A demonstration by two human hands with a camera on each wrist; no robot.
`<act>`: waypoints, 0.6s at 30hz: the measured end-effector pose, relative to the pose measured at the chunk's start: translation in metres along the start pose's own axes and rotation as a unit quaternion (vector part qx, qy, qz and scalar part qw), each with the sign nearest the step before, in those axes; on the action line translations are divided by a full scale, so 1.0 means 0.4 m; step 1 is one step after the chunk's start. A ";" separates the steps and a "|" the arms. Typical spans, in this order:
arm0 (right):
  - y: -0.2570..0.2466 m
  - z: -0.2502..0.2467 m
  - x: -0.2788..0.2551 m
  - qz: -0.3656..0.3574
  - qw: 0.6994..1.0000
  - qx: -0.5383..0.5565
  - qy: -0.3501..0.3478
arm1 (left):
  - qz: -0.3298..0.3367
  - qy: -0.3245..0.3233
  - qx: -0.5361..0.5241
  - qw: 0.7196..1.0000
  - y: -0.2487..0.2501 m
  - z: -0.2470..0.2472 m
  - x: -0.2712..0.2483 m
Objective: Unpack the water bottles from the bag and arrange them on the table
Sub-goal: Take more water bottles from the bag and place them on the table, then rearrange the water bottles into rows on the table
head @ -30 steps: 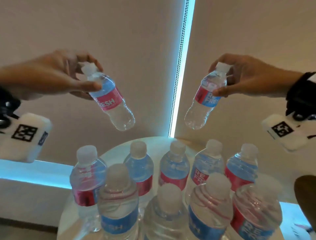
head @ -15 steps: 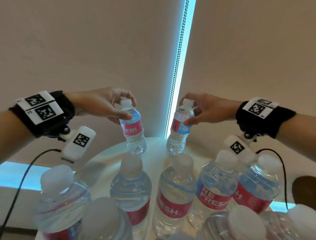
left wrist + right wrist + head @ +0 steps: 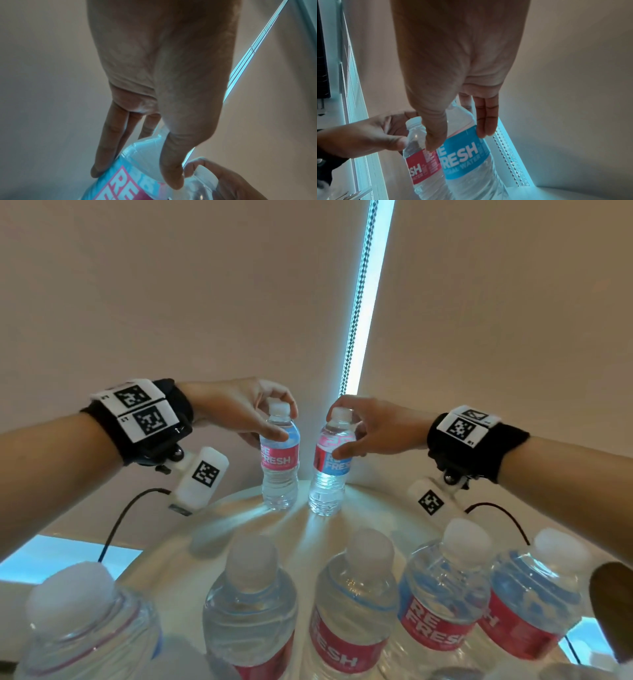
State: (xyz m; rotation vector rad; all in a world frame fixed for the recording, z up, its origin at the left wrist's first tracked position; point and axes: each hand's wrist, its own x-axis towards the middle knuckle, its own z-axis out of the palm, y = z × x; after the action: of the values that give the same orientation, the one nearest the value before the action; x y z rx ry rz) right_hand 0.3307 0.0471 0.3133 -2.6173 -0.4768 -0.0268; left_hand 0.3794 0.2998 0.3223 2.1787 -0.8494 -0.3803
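Two small water bottles stand upright side by side at the far edge of the round white table [image 3: 376,508]. My left hand [image 3: 270,422] grips the left bottle [image 3: 279,470] at its shoulder, thumb in front and fingers behind; its label is red and light blue [image 3: 123,182]. My right hand [image 3: 346,436] grips the right bottle [image 3: 329,477], thumb on the blue label [image 3: 462,155] and fingers on the far side. Both bottle bases touch the table. The bag is out of view.
A row of several upright bottles [image 3: 349,611] with white caps fills the near part of the table. Beige roller blinds [image 3: 171,302] hang behind, with a bright gap and bead chain [image 3: 359,302] between them. A dark brown object [image 3: 613,611] shows at right.
Both hands came down from high in the air with tilted bottles, set them upright on the table's far edge, and drew them closer together. Both hands still hold them.
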 end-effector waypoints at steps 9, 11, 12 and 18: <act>-0.009 0.022 0.031 -0.003 1.000 -0.011 0.011 | -0.033 0.005 0.059 0.998 0.016 0.015 0.007; -0.010 0.025 0.029 -0.002 1.000 -0.010 0.013 | -0.037 0.008 0.060 0.997 0.015 0.016 0.000; -0.008 0.027 0.028 -0.002 1.000 -0.009 0.014 | -0.037 0.008 0.058 0.998 0.013 0.016 -0.003; 0.002 0.031 0.015 0.005 1.000 0.003 0.018 | -0.041 0.032 0.051 0.997 0.003 0.014 -0.030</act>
State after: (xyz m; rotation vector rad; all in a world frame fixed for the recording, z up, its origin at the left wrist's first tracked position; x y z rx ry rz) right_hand 0.3358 0.0541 0.3025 -2.6094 -0.4506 -0.0695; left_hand 0.3672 0.3043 0.3196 2.3138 -0.7602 -0.3112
